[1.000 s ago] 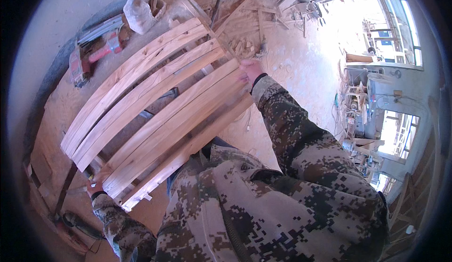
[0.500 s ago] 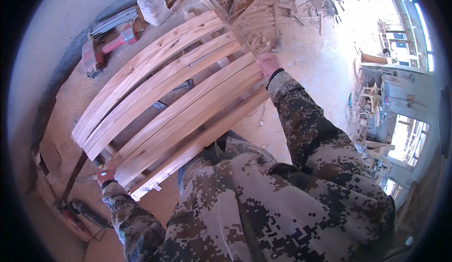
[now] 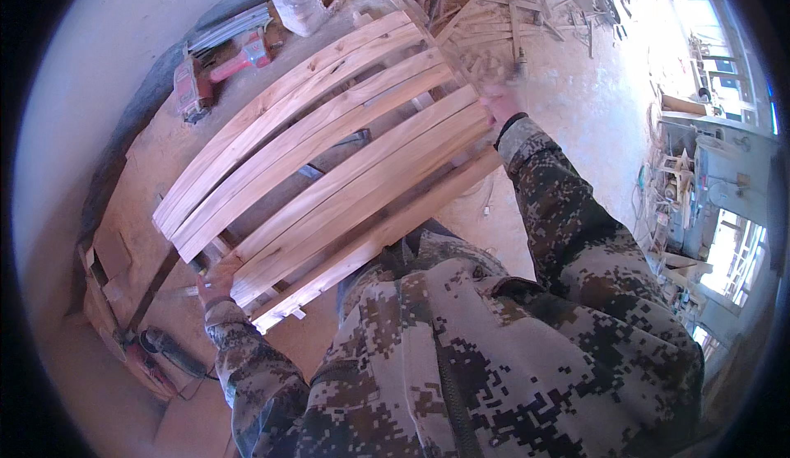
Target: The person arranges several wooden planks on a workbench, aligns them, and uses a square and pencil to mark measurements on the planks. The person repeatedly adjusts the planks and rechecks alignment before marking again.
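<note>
Centrally: curved wooden slats (image 3: 362,176), toward eleven o'clock. Left hand (image 3: 218,282), eight o'clock; right hand (image 3: 500,104), blurred, one o'clock; at opposite ends, seemingly for balanced steadying. Finger closure: cannot tell.

I count one left hand (image 3: 216,283), one right hand (image 3: 502,104), two sleeves (image 3: 568,219), one white sack (image 3: 299,5), one red tool (image 3: 225,69), one black tool (image 3: 173,352) and, as best I can tell from here, seven slats (image 3: 362,184).

Right hand (image 3: 499,104) seemingly against planks (image 3: 362,203)
</note>
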The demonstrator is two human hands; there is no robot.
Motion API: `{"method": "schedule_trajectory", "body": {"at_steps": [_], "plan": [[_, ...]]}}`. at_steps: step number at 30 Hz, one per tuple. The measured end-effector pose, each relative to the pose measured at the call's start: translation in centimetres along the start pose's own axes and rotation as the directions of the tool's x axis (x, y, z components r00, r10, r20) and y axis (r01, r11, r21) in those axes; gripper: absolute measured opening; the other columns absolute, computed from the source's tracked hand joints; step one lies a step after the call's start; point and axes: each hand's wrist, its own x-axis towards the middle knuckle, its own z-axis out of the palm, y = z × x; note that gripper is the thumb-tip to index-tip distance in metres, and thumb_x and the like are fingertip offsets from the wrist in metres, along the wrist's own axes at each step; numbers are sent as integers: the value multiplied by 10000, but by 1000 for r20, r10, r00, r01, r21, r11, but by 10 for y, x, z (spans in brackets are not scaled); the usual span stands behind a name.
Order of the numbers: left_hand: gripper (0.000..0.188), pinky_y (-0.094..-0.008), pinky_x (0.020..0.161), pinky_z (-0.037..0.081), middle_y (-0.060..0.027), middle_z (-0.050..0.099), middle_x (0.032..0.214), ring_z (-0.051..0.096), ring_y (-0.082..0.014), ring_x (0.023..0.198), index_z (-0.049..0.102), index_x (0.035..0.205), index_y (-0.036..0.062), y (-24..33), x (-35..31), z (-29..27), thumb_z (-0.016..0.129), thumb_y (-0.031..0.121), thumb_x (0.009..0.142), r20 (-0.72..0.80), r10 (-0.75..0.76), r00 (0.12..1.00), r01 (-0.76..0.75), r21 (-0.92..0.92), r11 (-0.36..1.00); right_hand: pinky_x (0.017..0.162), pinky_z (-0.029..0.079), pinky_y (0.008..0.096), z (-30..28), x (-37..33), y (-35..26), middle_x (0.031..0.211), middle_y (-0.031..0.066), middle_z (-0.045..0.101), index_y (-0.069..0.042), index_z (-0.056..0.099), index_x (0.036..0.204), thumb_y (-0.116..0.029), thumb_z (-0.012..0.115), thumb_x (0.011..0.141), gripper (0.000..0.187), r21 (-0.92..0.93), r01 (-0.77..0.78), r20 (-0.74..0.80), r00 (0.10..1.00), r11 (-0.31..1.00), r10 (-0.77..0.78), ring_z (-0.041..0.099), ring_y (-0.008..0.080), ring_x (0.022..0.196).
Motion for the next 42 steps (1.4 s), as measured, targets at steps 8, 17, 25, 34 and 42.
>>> {"method": "schedule_trajectory", "body": {"at_steps": [8, 17, 25, 34, 42], "plan": [[992, -388, 1040, 471, -223, 631, 1249, 611, -300, 1159, 516, 1362, -52, 17, -12, -13, 925, 317, 538, 56, -36, 998, 36, 8, 999, 429, 549, 347, -1, -5, -5, 956, 138, 670, -8, 622, 1208, -72, 713, 836, 388, -44, 9, -36, 999, 999, -11, 629, 191, 603], [1042, -452, 1073, 414, -240, 536, 1347, 514, -362, 1239, 470, 1418, 29, 33, -14, -18, 938, 351, 544, 40, 98, 994, -106, 286, 953, 631, 574, 400, -1, 20, 31, 1014, 137, 687, -6, 667, 1122, -164, 705, 858, 310, -141, 222, -16, 974, 965, -226, 679, 250, 872], [1045, -586, 1138, 306, -262, 354, 1511, 319, -463, 1401, 481, 1407, 144, 171, -125, -11, 950, 328, 491, 107, 779, 618, -786, 68, 614, 441, 513, 320, -1, -16, 0, 1133, 183, 685, -8, 516, 1356, -125, 640, 937, 452, -133, 140, 68, 989, 981, -132, 648, 182, 636], [1021, -582, 1103, 296, -260, 346, 1417, 355, -472, 1302, 428, 1442, 189, 277, -174, 12, 847, 210, 510, 442, 772, 457, -887, 158, 434, 405, 494, 319, 7, -19, -7, 1157, 199, 663, -5, 487, 1362, -34, 501, 960, 403, -32, 117, 77, 991, 993, -114, 609, 176, 530], [1000, -567, 1083, 309, -255, 381, 1350, 384, -451, 1267, 437, 1430, 188, 276, -167, 16, 818, 222, 506, 456, 772, 443, -894, 163, 417, 441, 544, 327, 9, -14, 0, 1201, 188, 612, -52, 476, 1390, -105, 555, 976, 425, -91, 193, 23, 981, 977, -192, 647, 200, 567]]}}
